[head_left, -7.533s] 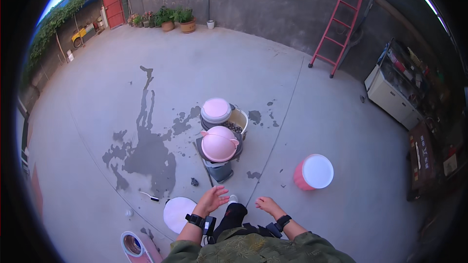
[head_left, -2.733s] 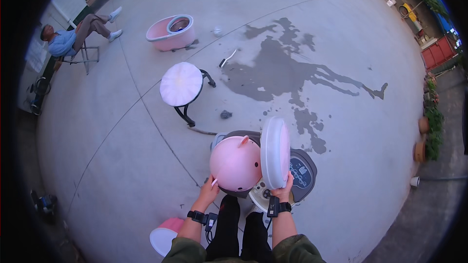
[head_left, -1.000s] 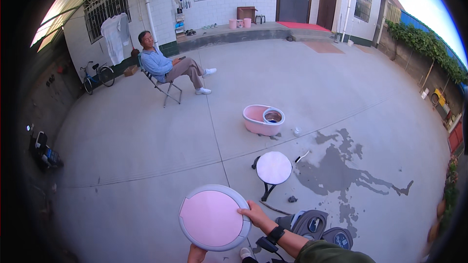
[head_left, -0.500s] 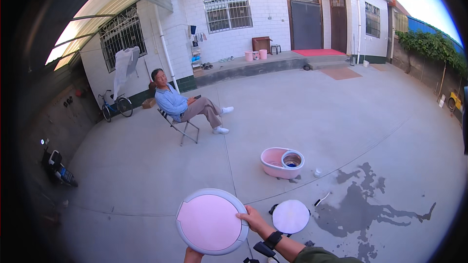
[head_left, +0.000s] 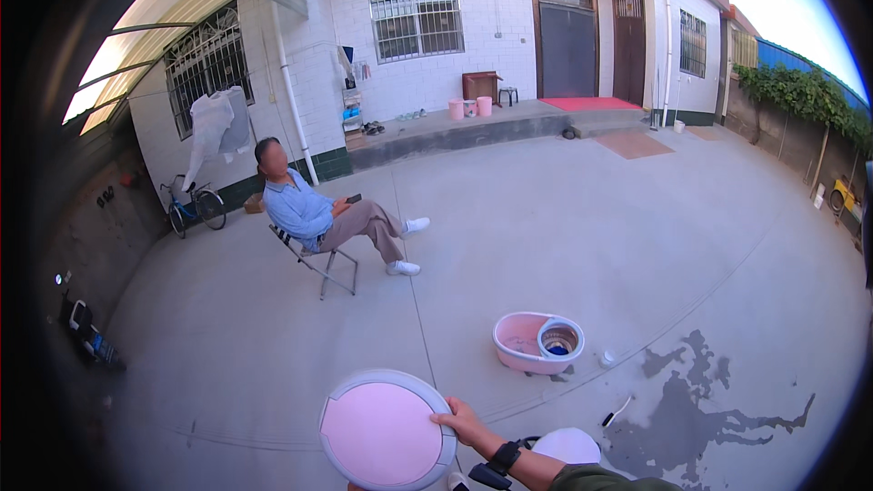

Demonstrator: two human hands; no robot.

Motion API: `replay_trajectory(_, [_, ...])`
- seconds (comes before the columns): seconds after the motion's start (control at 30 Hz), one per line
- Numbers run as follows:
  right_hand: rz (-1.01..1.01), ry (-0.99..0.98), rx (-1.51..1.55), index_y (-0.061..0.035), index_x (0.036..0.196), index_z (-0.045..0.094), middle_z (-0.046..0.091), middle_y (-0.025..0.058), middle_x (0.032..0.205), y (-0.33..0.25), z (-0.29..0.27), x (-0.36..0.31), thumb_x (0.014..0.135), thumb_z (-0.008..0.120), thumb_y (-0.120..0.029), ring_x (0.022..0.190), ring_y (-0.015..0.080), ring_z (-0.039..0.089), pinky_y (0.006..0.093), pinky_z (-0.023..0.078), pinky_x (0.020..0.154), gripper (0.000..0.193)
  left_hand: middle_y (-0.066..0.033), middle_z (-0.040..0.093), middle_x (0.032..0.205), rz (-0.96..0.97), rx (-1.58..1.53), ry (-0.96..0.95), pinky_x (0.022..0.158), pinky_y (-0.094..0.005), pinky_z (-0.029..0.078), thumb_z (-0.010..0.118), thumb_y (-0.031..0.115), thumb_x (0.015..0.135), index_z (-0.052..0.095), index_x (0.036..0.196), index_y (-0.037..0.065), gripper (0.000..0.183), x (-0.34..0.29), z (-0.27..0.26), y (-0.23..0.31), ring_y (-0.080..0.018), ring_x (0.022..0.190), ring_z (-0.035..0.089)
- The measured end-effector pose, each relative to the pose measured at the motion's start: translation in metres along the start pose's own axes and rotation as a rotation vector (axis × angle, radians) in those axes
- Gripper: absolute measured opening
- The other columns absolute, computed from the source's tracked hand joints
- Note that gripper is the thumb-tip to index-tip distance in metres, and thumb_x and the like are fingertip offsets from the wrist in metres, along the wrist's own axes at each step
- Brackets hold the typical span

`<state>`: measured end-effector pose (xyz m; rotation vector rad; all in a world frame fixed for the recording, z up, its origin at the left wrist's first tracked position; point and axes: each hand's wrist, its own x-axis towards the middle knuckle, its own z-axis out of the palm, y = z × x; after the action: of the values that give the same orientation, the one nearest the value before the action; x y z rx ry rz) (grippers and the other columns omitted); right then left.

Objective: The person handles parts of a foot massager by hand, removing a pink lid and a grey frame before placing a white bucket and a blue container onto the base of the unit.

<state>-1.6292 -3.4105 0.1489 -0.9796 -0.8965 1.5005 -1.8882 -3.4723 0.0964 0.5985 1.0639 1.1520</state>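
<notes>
A round pink lid with a grey rim point(head_left: 382, 429), perhaps the top of a bin, is held up in front of me. My right hand point(head_left: 462, 420) grips its right edge, thumb on the pink face and the other fingers behind the rim. Only a sliver of my left hand point(head_left: 356, 487) shows under the lid's lower left edge; its fingers are hidden. Below my right forearm is a round white-topped thing point(head_left: 566, 445), partly covered by the arm. A brush with a pale handle point(head_left: 619, 410) lies on the ground to its right.
A pink mop bucket with a metal spin basket point(head_left: 522, 359) stands ahead, a small white container point(head_left: 607, 359) beside it. Wet patches point(head_left: 677, 427) darken the concrete at right. A person point(head_left: 305, 209) sits on a folding chair to the left. A raised step point(head_left: 455, 144) fronts the house.
My view has shifted, so the lid sits lower and slightly left. Less of my left hand and of the white-topped thing shows. Both hands keep the lid.
</notes>
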Motion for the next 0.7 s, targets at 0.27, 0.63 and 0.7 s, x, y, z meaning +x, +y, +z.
replay_trajectory(0.27, [-0.098, 0.122, 0.035, 0.0034, 0.100, 0.044, 0.051, 0.0077, 0.087, -0.082, -0.023, 0.168, 0.067, 0.066, -0.018, 0.073, 0.0119, 0.051, 0.0241, 0.044, 0.063, 0.045, -0.0139, 0.051, 0.108, -0.013, -0.025, -0.168, 0.077, -0.0397, 0.045, 0.053, 0.017, 0.081, 0.041, 0.118, 0.000, 0.042, 0.204, 0.050, 0.061, -0.0259, 0.095, 0.052])
replay_trajectory(0.63, [-0.123, 0.147, 0.338, 0.0030, 0.105, 0.046, 0.057, 0.0094, 0.091, -0.165, -0.148, 0.355, 0.075, 0.057, -0.028, 0.076, 0.0140, 0.057, 0.0255, 0.048, 0.067, 0.044, -0.0105, 0.055, 0.101, -0.023, -0.121, -0.388, 0.076, -0.0384, 0.048, 0.050, 0.014, 0.084, 0.047, 0.109, -0.001, 0.029, 0.432, 0.194, 0.103, -0.0229, 0.089, 0.056])
replay_trajectory(0.7, [-0.073, 0.206, 0.350, 0.0000, 0.106, 0.048, 0.057, 0.0079, 0.095, -0.190, -0.162, 0.399, 0.076, 0.053, -0.036, 0.080, 0.0141, 0.057, 0.0255, 0.047, 0.072, 0.048, -0.0106, 0.055, 0.102, 0.009, -0.053, -0.387, 0.078, -0.0391, 0.048, 0.047, 0.015, 0.086, 0.046, 0.109, -0.001, 0.028, 0.473, 0.221, 0.116, -0.0230, 0.091, 0.056])
